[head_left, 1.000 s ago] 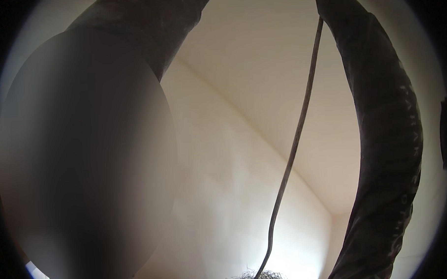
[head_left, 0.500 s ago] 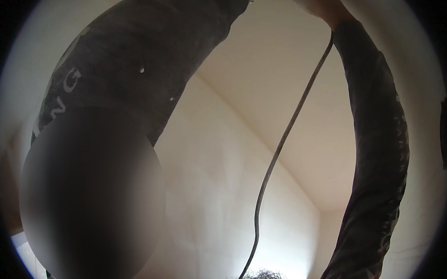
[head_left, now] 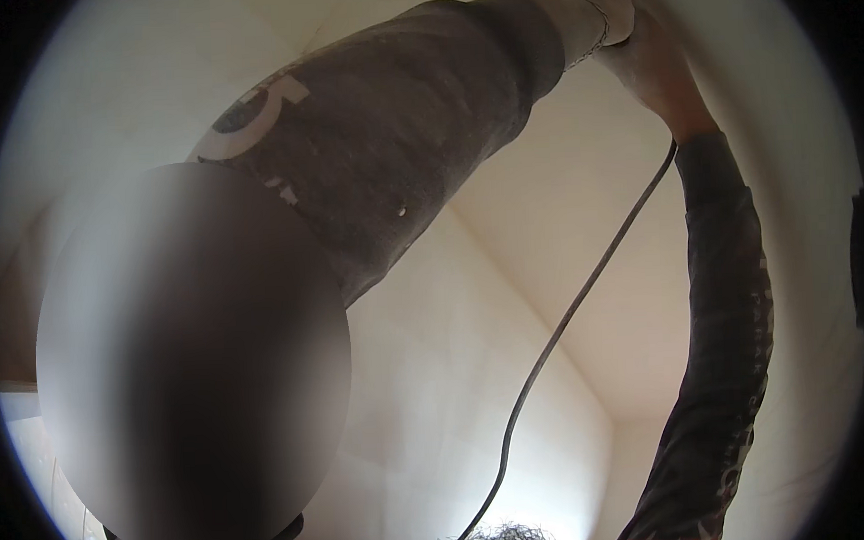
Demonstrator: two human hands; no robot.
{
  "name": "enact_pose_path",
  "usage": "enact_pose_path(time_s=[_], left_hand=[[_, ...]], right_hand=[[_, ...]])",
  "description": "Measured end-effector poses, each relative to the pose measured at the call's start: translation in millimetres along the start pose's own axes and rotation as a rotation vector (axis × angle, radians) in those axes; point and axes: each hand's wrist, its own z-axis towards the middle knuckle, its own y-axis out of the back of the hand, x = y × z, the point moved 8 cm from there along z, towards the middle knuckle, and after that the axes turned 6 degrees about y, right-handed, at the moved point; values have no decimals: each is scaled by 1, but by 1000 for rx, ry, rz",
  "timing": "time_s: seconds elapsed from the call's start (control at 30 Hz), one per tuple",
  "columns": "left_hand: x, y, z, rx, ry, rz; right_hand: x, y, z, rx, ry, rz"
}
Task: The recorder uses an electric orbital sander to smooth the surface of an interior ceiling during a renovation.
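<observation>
My left arm in a dark, dusty sleeve reaches across the top of the view. Past its cuff, a thin chain bracelet circles the wrist, and part of my left hand shows at the upper rim. Close beside it, overlapping in the picture, is my right hand, raised on a dark-sleeved arm along the right side. The fingers of both hands are hidden, so what they hold cannot be made out. A dark cord hangs in a slack line from beside the right wrist to the lower edge.
A pale wall meets a beige sloping surface behind the arms. A blurred oval covers much of the left. Some dark hair shows at the bottom by a bright patch. A dark object stands at the right rim.
My left forearm has shifted right, bringing the wrist and bracelet into fuller view. My right hand sits lower in the picture, and the cord's upper end has moved down and right with it.
</observation>
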Motion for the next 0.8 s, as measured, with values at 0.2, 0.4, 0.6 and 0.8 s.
enact_pose_path(time_s=[0.2, 0.4, 0.6, 0.8], left_hand=[[-9, -40, -57, -579, -440, 1782], [26, -49, -83, 161, 152, 2416], [24, -14, -108, -213, 487, 1571], [-98, -37, -78, -300, 362, 1850]], right_hand=[[-23, 5, -14, 22, -40, -132], [-30, 4, -56, -18, -16, -22], [-15, -6, -69, -2, -88, -19], [55, -16, 13, -35, 58, -28]])
